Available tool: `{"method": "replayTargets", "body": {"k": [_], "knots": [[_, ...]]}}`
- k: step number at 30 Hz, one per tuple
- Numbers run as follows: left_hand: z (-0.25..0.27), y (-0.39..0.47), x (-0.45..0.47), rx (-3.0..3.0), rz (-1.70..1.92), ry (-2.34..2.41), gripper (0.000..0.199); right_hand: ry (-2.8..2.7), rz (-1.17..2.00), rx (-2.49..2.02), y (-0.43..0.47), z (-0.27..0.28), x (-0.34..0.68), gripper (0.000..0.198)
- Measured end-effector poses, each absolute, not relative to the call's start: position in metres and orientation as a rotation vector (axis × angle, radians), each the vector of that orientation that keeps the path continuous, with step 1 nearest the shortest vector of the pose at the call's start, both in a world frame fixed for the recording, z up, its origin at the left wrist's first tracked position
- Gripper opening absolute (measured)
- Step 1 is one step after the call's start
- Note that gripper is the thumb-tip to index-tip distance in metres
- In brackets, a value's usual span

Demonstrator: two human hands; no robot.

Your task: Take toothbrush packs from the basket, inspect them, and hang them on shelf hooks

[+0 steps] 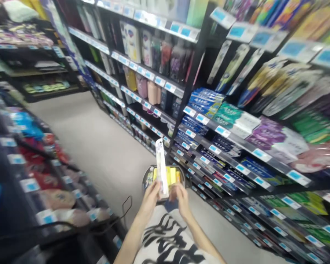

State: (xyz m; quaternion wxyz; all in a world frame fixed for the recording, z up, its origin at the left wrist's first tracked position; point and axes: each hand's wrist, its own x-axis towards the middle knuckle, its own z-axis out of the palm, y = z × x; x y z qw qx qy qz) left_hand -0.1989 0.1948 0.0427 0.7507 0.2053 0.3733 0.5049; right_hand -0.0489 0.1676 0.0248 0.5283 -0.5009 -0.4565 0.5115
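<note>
A long, narrow white package (pixel 161 165), apparently a packaged toothbrush, stands tilted upward in front of me. My left hand (pixel 151 192) is closed around its lower left edge. My right hand (pixel 180 194) is at the lower right of the pack with fingers curled; blur hides whether it touches the pack or grips anything. Below and behind the pack is a round dark basket (pixel 184 177) containing yellow packages (pixel 172 175) and other items that I cannot make out.
To the right, a tall shelf holds hanging toothbrush packs (pixel 233 68) and stacked toothpaste boxes (pixel 205 98). Bottles (pixel 165 55) line the shelf ahead. A rack with bagged goods (pixel 30 126) runs along the left, with a thin wire hook (pixel 127 201) sticking out. Grey floor (pixel 99 135) lies between them.
</note>
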Motion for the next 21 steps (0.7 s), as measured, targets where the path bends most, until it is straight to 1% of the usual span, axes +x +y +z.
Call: {"method": "replayTargets", "body": {"k": [1, 3, 6, 9, 12, 15, 18, 21], "knots": [[0.038, 0.195, -0.197, 0.625, 1.031, 0.902, 0.039, -1.131, 1.22, -1.206, 0.169, 0.025, -0.048, 0.038], [0.028, 0.198, -0.194, 0.897, 0.903, 0.925, 0.046, -1.196, 1.194, -1.216, 0.174, 0.026, -0.048, 0.036], [0.016, 0.204, -0.195, 1.128, 0.834, 0.957, 0.056, -1.259, 1.178, -1.236, 0.178, 0.031, -0.046, 0.034], [0.013, 0.209, -0.198, 1.26, 0.839, 1.038, 0.058, -1.328, 1.159, -1.305, 0.185, 0.039, -0.036, 0.033], [0.016, 0.208, -0.199, 1.334, 0.79, 1.052, 0.057, -1.337, 1.037, -1.344, 0.203, 0.055, -0.015, 0.031], [0.023, 0.203, -0.196, 1.399, 0.701, 1.042, 0.054, -1.284, 0.85, -1.38, 0.238, 0.091, 0.015, 0.031], [0.027, 0.195, -0.19, 1.46, 0.698, 0.998, 0.049, -1.156, 0.796, -1.351, 0.286, 0.143, 0.042, 0.035], [0.024, 0.19, -0.184, 1.523, 0.728, 1.006, 0.047, -1.134, 0.705, -1.235, 0.337, 0.197, 0.062, 0.033]]}}
